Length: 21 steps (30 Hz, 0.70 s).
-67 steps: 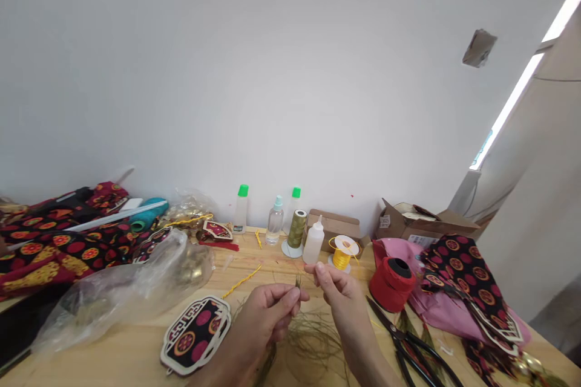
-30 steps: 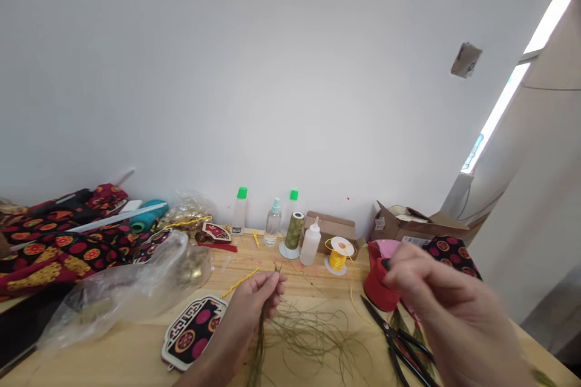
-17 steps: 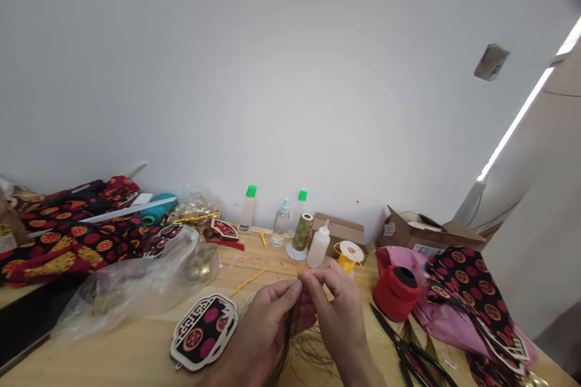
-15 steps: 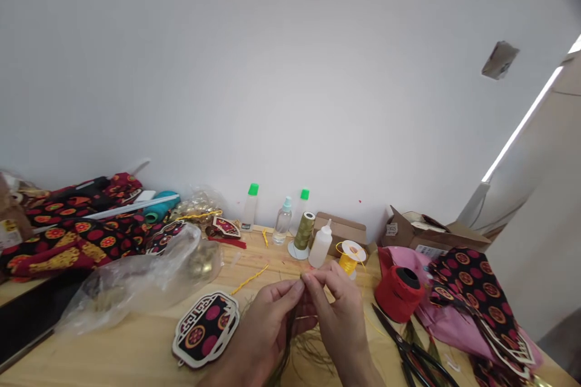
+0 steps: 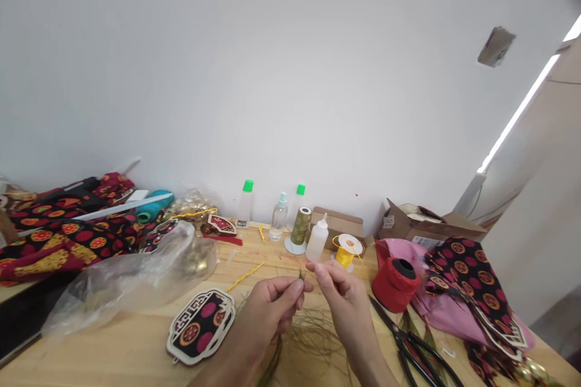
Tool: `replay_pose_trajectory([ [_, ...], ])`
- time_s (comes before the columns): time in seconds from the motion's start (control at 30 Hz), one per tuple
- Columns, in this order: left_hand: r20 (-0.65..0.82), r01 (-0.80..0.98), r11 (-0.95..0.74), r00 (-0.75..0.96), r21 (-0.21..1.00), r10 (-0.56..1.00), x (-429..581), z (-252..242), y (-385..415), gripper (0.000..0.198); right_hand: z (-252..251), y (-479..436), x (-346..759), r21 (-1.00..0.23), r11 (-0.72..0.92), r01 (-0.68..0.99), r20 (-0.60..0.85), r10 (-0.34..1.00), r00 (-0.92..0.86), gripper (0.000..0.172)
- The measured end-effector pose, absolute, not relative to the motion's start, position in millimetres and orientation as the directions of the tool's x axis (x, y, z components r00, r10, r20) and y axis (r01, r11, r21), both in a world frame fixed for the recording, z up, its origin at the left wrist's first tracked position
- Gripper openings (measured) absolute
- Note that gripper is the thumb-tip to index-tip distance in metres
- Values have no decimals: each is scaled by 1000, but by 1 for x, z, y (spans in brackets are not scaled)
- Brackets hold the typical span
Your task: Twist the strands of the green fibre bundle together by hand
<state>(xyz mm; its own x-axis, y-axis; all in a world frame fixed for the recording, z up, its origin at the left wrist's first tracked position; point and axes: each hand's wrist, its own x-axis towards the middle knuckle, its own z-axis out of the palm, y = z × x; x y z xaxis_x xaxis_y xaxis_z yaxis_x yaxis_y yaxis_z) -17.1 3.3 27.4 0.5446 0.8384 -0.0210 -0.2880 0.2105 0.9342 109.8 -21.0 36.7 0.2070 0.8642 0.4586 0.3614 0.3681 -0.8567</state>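
My left hand [image 5: 272,314] pinches a bundle of olive-green threads [image 5: 302,275] between thumb and forefinger. Its cut ends stick up above the fingertips, and the rest hangs below the palm. Just to the right, my right hand [image 5: 349,308] is closed in a pinch, its fingertips a little apart from the bundle; whether a fine strand is between them I cannot make out. Loose olive threads [image 5: 315,338] lie curled on the wooden table beneath both hands. Left of my left hand lies a wood-framed patterned fabric ornament [image 5: 202,326] with a yellow cord [image 5: 245,276].
Behind my hands stand a white squeeze bottle [image 5: 317,240], an olive thread spool [image 5: 301,227], a yellow cord spool [image 5: 347,251] and a clear bottle [image 5: 278,219]. Black scissors [image 5: 415,347] and a red thread cone [image 5: 396,285] are at right. Plastic bags [image 5: 131,284] and patterned fabric crowd the left.
My right hand has moved right, away from my left fingertips, uncovering the bundle's ends. My left hand keeps its pinch. The whole view has shifted slightly.
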Motion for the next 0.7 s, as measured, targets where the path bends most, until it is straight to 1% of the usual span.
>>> replay_pose_trajectory([
  [0.1, -20, -261, 205, 572, 943, 820, -16, 28, 3, 29, 38, -23, 112, -890, 367, 272, 412, 902, 131, 20],
  [0.2, -16, -235, 189, 585, 953, 811, -14, 25, 2, 33, 40, -25, 111, -918, 344, 196, 370, 923, 110, 16],
  [0.27, -12, -221, 177, 592, 959, 806, -13, 22, 2, 34, 41, -26, 110, -927, 330, 176, 349, 933, 88, 14],
  [0.4, -5, -184, 139, 585, 973, 811, -14, 20, 3, 35, 43, -25, 109, -949, 288, 130, 298, 952, 67, 21],
  [0.53, -10, -200, 170, 619, 965, 786, -16, 22, 5, 35, 41, -25, 107, -966, 253, 44, 256, 965, 55, 22],
  [0.63, -26, -218, 197, 605, 956, 796, -17, 23, 6, 31, 41, -26, 108, -978, 207, 2, 206, 973, 108, 21],
  [0.7, -50, -211, 204, 570, 956, 820, -18, 24, 7, 27, 42, -26, 110, -978, 207, 20, 207, 960, 186, 24],
])
